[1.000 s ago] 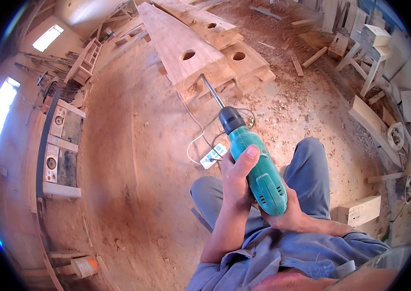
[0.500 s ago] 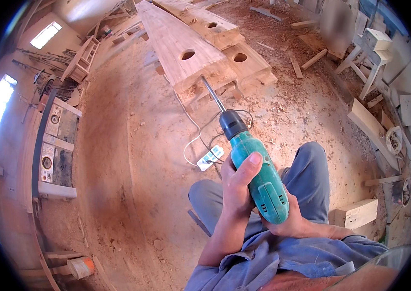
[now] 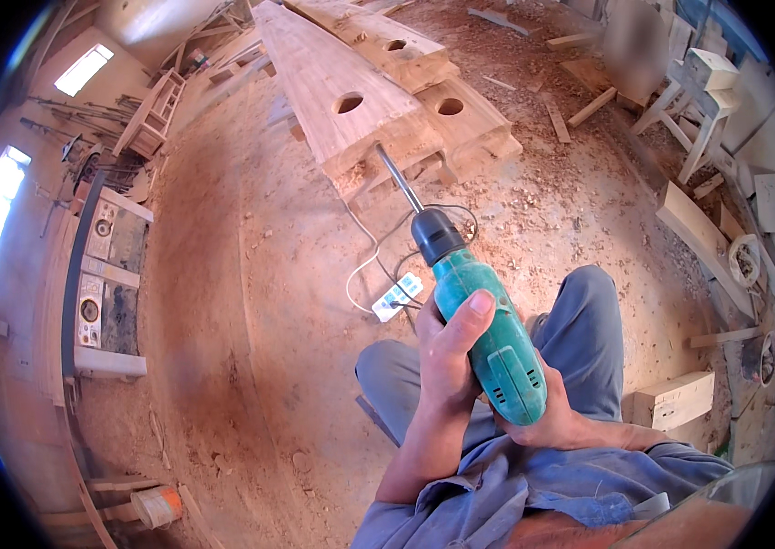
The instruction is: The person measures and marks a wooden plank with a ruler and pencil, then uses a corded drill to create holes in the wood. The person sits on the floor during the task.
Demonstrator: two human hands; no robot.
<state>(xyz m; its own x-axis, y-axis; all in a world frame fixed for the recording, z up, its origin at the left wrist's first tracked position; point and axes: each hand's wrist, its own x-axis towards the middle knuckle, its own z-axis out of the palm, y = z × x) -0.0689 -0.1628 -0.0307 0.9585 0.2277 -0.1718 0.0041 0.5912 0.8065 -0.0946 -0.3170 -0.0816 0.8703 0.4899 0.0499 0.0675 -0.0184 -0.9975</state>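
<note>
Teal plastic power drill [image 3: 483, 325] with long steel bit: gripped at its body by left hand [image 3: 449, 352], right hand [image 3: 552, 421] wrapped behind its rear; bit tip met pale wooden beam [image 3: 332, 91] end.

The dusty floor [image 3: 222, 302] is strewn with sawdust and wood shavings. On it lie long timber beams [image 3: 332, 82] with round holes, a white power strip [image 3: 398, 296] with its cable near them, scattered offcuts [image 3: 579, 105], and a pale wooden block [image 3: 676, 400].
</note>
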